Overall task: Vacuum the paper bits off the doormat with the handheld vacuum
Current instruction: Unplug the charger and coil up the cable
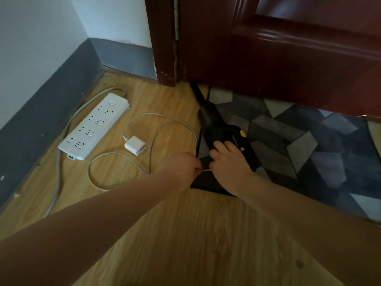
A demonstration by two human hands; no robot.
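Where any brand or lettering might sit on the black handheld vacuum (pixel 222 133), nothing can be read; the only marking that shows is a yellow button (pixel 242 133) on its upper side. No writing is legible on the white power strip (pixel 93 126) either, though a small red light glows near its closer end. The vacuum lies on the left edge of the doormat (pixel 305 149), a grey and blue mat of angular patches, with its slim nozzle pointing away toward the dark red door (pixel 278 50). The person's right hand (pixel 228 159) lies over the rear of the vacuum body, fingers curled down onto it, forearm reaching in from the lower right. The left hand (pixel 182 165) sits just beside it, forearm stretched in from the lower left, thumb and fingers pinching the end of a thin white cable (pixel 144 162) right at the back of the vacuum. That cable loops over the wooden floor (pixel 185 234) to a white charger plug (pixel 135 145), which lies unplugged just beside the strip. Paper bits on the mat cannot be made out.
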